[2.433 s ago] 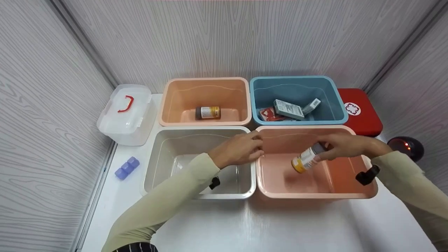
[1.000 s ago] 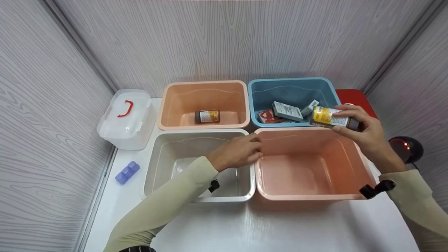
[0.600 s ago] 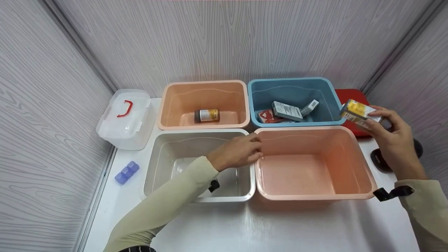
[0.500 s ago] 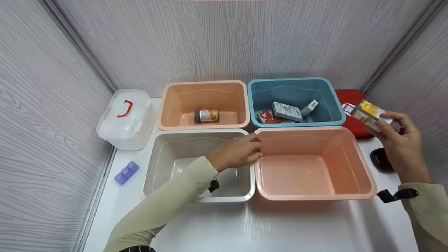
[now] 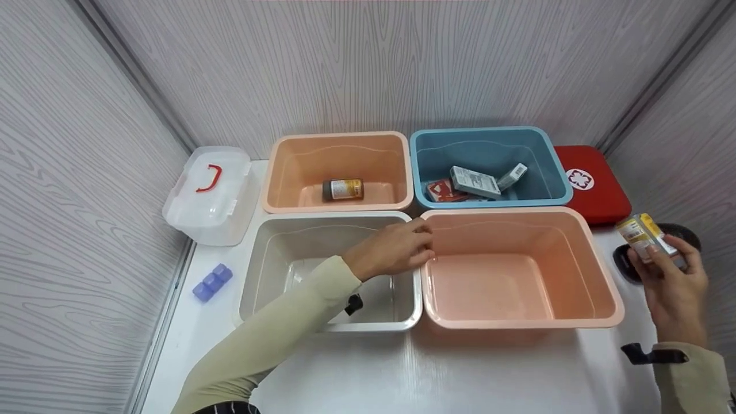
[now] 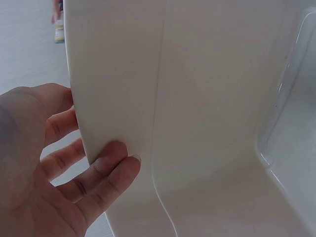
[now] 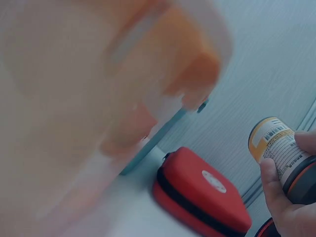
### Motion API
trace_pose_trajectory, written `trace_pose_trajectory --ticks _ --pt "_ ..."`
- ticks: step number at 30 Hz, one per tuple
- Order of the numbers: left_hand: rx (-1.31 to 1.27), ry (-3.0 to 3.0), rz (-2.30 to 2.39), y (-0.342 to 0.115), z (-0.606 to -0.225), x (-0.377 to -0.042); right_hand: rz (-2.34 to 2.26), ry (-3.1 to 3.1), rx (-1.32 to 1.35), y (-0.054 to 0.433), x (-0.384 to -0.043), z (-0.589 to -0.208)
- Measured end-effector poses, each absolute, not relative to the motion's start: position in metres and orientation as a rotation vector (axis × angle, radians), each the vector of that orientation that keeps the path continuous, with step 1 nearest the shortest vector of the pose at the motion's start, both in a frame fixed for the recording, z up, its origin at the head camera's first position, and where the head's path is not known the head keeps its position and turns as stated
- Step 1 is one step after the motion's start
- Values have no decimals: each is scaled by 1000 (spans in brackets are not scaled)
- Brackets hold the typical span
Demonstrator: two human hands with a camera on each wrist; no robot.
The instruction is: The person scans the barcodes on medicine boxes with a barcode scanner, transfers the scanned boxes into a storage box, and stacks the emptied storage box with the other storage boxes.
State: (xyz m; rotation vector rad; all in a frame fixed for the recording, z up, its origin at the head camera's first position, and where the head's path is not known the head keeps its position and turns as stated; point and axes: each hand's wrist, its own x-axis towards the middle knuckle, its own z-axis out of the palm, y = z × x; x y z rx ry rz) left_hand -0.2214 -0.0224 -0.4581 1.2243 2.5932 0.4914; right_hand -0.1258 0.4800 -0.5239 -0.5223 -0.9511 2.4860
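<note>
My right hand [image 5: 674,282] holds a pill bottle [image 5: 645,234] with a yellow and white label, tilted, in front of a black device [image 5: 681,233] at the far right. Thumb and fingers pinch its label; the dark cap end, seen in the right wrist view on the bottle [image 7: 279,143], points toward my palm. My left hand [image 5: 391,248] grips the rim of the grey bin [image 5: 328,215] where it meets the pink bin [image 5: 517,323]. In the left wrist view, two fingertips [image 6: 126,165] press the inside of the grey wall, with other fingers behind it.
Behind stand an orange bin [image 5: 339,138] with a similar bottle [image 5: 343,188] lying inside, and a blue bin [image 5: 477,131] holding several small boxes. A red case [image 5: 598,195] sits at right. A clear lidded box [image 5: 201,195] and a purple pill organizer [image 5: 213,282] are at left.
My right hand has lifted the bottle out of the pink bin, then carried it right and toward me, turning it. My left hand has stayed on the grey rim.
</note>
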Motion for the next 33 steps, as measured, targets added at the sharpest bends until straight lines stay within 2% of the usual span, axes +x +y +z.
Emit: trace_pose_trajectory --ticks 9,19,25,33 --pt "1240 2587 502 -22 -458 -223 2552 -755 -796 477 -116 -551" --pt "1282 2605 445 -21 -460 -224 2622 -561 -796 481 -106 -566" --pt "1244 2598 449 -22 -459 -222 2495 -830 -691 476 -114 -546" --pt "1232 2596 454 -21 -458 -222 2286 -1383 -436 469 -134 -499"
